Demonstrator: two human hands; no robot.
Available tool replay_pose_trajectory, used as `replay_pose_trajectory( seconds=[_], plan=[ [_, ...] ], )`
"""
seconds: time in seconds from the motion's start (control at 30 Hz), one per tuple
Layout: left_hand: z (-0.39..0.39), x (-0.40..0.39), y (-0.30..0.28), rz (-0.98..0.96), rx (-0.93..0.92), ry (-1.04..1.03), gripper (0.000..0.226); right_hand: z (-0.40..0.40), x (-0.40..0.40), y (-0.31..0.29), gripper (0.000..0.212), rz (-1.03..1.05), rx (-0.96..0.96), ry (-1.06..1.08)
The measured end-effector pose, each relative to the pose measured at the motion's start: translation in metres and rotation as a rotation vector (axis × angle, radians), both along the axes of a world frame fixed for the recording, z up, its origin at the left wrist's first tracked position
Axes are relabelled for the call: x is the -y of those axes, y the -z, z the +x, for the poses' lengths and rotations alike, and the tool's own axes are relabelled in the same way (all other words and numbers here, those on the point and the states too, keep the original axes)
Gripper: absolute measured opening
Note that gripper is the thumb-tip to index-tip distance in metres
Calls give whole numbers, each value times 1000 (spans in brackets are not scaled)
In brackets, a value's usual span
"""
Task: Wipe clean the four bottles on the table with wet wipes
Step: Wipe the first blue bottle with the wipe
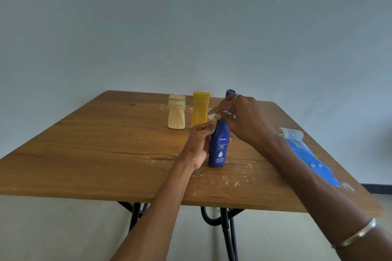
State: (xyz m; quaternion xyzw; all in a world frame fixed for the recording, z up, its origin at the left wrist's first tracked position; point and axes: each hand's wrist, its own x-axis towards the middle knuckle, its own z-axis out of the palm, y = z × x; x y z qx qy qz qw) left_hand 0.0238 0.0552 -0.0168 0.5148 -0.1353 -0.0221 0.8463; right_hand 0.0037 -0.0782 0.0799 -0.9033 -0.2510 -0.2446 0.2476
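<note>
On table [106, 144], upright blue Nivea bottle [219, 146], white drop logo.

Wooden tabletop [95, 144] fills the mid frame, brown grain w/ a dark crack running across the middle. White flecks & smears scattered over its near-right part, more by the far edge. Black metal legs [228, 237] cross underneath, w/ a curved black tube between them. Pale blue-grey wall [191, 27] behind, light floor [53, 229] below, dark skirting strip [377, 188] at far right.
</note>
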Motion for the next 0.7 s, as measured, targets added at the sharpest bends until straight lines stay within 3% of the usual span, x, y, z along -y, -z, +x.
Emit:
replay_pose_trajectory(
  seconds=[0.2,0.47,0.57,0.7],
  plan=[
    [2,-1,3,1,16,15,30,7,10,15,14,333,-31,102],
    [4,-1,6,46,33,-21,39,1,12,47,13,612,10,127],
    [4,-2,6,31,60,-22,47,-1,11,59,5,617,1,130],
    [6,-5,4,-3,59,-36,47,-6,14,78,15,546,-78,117]
  ],
)
